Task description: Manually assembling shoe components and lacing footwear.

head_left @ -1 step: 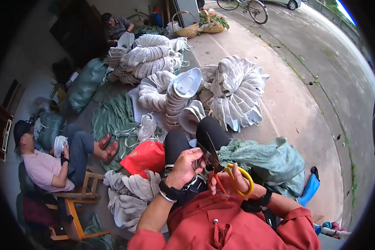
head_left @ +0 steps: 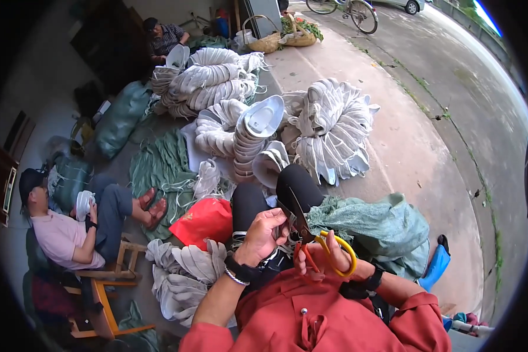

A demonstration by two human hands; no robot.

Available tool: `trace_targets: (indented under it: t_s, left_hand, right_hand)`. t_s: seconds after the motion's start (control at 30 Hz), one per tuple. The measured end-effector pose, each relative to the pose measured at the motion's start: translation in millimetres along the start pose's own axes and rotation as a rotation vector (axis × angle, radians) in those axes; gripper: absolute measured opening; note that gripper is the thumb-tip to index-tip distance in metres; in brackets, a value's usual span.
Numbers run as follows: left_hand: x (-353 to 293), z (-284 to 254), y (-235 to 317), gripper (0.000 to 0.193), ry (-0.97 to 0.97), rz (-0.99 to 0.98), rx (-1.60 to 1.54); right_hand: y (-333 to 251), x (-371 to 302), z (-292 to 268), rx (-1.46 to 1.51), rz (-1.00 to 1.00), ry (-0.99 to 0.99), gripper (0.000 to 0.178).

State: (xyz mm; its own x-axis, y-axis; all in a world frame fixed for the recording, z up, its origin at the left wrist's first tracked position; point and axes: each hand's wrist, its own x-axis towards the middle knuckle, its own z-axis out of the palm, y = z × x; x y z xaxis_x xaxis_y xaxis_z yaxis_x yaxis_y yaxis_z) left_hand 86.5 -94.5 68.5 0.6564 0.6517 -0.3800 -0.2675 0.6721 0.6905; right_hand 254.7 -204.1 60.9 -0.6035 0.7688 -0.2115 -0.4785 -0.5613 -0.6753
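Observation:
In my right hand (head_left: 322, 255) is a pair of scissors (head_left: 299, 222) with one yellow and one red handle loop. The fingers are through the loops, and the dark blades stand apart, pointing away from me. My left hand (head_left: 263, 236) is closed in a pinch just left of the blades. Whatever its fingertips grip is too small and hidden to name. Beneath both hands is my lap, in dark trousers. Pale fabric shoe uppers (head_left: 188, 276) lie heaped beside my left forearm. A red bag (head_left: 204, 222) sits left of my knee.
Stacked shoe uppers (head_left: 334, 126) form large bundles ahead. A green woven sack (head_left: 381, 226) lies by my right knee. At left, a seated person (head_left: 70, 234) holds pale uppers; another person (head_left: 165, 38) sits far back. A wooden stool (head_left: 102, 305) and wicker baskets (head_left: 267, 44) stand around.

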Motion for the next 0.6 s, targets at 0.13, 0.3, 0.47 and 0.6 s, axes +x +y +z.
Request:
trace_targets:
  t_s: [0.13, 0.3, 0.47, 0.6]
  left_hand:
    - [-2, 6, -1, 0.014, 0.052, 0.105, 0.107]
    - [-1, -2, 0, 0.02, 0.109, 0.239, 0.26]
    - [-6, -8, 5, 0.02, 0.109, 0.231, 0.294]
    - [-9, -1, 5, 0.019, 0.066, 0.123, 0.193]
  right_hand:
    - [-5, -3, 3, 0.083, 0.027, -0.005, 0.08]
    - [-1, -3, -3, 0.123, 0.11, 0.009, 0.075]
    - [-3, -2, 2, 0.019, 0.07, 0.012, 0.08]
    - [0, 5, -3, -0.08, -0.022, -0.021, 0.087]
